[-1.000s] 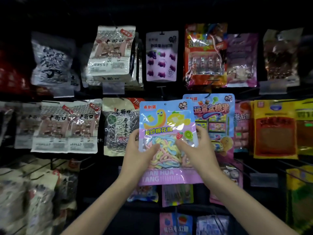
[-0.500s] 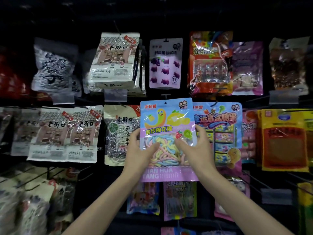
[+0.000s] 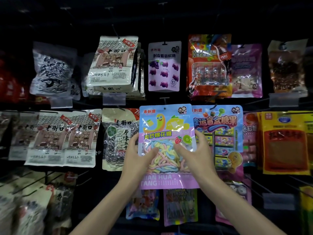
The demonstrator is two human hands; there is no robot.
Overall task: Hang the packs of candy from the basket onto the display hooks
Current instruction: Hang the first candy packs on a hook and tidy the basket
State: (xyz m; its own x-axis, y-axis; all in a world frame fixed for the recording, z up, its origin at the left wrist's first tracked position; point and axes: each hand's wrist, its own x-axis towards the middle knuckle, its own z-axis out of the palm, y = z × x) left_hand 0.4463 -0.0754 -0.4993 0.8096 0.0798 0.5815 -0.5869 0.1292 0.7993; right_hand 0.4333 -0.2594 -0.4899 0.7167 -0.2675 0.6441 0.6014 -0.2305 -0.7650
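A blue and pink candy pack (image 3: pixel 166 126) with pastel worm-shaped sweets is held upright in front of the display wall. My left hand (image 3: pixel 136 160) grips its left edge, thumb on the front. My right hand (image 3: pixel 197 155) grips its right edge in the same way. The pack's round hang hole (image 3: pixel 164 108) sits just below a bare metal hook (image 3: pixel 164 98) that sticks out under the purple grape candy pack (image 3: pixel 164 65). The basket is out of view.
Hanging packs fill the dark wall: white seed bags (image 3: pixel 113 63) up left, a blue blind-box candy pack (image 3: pixel 220 133) right of my hands, orange packs (image 3: pixel 284 143) far right, small packs (image 3: pixel 179 206) below. Bare hooks (image 3: pixel 254 185) stick out lower right.
Both hands have lifted the candy pack upward, bringing its hang hole close under the hook. My view has tilted so the shelves sit lower in frame.
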